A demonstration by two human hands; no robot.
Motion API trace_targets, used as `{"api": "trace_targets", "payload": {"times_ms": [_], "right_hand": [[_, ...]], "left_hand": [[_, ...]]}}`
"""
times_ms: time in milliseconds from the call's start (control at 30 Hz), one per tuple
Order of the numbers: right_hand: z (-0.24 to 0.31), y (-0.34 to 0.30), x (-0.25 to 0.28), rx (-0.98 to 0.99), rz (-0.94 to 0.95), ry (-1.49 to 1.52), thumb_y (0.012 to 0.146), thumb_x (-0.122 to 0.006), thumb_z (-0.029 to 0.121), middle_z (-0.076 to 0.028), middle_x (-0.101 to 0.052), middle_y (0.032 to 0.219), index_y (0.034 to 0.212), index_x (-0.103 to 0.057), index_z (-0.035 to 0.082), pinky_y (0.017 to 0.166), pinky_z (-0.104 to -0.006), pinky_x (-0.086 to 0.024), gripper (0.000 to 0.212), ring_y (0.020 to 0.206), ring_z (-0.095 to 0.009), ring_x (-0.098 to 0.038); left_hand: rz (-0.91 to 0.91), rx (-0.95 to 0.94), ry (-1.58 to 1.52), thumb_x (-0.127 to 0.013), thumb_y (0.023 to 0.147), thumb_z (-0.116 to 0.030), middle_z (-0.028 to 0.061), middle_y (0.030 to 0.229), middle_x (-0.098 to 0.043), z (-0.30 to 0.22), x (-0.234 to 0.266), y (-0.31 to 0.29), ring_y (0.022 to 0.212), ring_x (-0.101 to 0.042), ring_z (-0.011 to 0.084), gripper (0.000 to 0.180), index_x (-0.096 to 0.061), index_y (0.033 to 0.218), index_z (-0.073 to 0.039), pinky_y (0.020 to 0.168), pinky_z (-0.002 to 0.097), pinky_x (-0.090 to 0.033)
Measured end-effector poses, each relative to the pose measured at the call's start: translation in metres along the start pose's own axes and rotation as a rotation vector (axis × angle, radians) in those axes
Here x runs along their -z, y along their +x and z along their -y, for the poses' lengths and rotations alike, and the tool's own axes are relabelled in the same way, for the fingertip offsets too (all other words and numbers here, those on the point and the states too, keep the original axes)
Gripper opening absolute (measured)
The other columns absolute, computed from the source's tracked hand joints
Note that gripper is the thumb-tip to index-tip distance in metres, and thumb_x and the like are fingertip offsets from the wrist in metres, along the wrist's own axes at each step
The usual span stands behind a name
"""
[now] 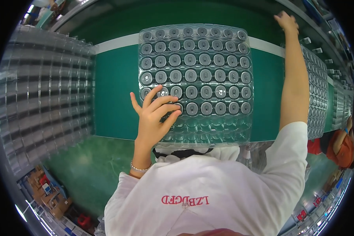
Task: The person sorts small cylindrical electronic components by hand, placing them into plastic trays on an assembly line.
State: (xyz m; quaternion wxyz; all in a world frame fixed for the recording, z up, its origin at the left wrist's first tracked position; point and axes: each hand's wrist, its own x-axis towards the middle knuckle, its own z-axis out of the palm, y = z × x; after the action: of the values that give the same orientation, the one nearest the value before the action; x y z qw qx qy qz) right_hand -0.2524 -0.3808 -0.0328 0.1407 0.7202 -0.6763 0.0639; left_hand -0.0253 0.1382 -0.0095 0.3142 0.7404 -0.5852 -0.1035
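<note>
A clear plastic tray lies in front of me on the green work surface, with rows of round grey cap-like parts in its pockets. My left hand is over the tray's lower left. Its thumb and forefinger pinch at the edge of a round part in the nearest filled row, while the other fingers spread above neighbouring parts. The pockets closest to me hold no parts. Far out at the upper right, my right hand reaches toward the far edge of the surface; its fingers are blurred, and whatever they may hold is not visible.
A tall stack of clear trays stands at the left. More filled trays line the right side beyond my right arm. A metal rail bounds the far right. Another person in orange is at the right edge; cardboard boxes sit lower left.
</note>
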Motion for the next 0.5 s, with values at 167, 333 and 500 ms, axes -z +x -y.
{"api": "trace_targets", "payload": {"times_ms": [167,333,500], "right_hand": [[-0.047,0.045,-0.036,0.204,0.382,0.302,0.073,-0.068,0.043,-0.011,-0.061,0.111,0.115,-0.058,0.013,0.088,-0.0375,-0.045,0.052,0.103,-0.029,-0.057],[0.019,-0.063,0.057,0.356,0.347,1.2,0.082,-0.065,0.029,-0.003,-0.062,0.103,0.114,-0.057,0.006,0.072,-0.0237,-0.048,0.04,0.085,-0.011,-0.058],[0.083,-0.215,0.153,0.712,0.892,1.415,0.081,-0.064,0.014,-0.002,-0.061,0.105,0.111,-0.057,0.006,0.079,-0.023,-0.047,0.031,0.092,-0.01,-0.058]], "left_hand": [[-0.011,0.002,-0.04,-0.07,0.076,-0.022,-0.0087,0.099,-0.064,-0.002,-0.001,0.004,0.12,-0.046,0.0209,0.005,-0.069,0.078,-0.018,0.105,0.0575,0.009],[-0.147,-0.074,-0.212,-0.072,0.072,-0.013,-0.0016,0.103,-0.064,-0.007,0.0,0.015,0.112,-0.053,0.0232,0.015,-0.068,0.087,-0.013,0.108,0.0524,-0.011],[-0.278,-0.09,-0.424,-0.075,0.067,-0.006,0.0111,0.111,-0.059,-0.033,0.003,0.028,0.103,-0.057,0.0267,0.042,-0.064,0.107,-0.009,0.085,0.034,-0.047]]}}
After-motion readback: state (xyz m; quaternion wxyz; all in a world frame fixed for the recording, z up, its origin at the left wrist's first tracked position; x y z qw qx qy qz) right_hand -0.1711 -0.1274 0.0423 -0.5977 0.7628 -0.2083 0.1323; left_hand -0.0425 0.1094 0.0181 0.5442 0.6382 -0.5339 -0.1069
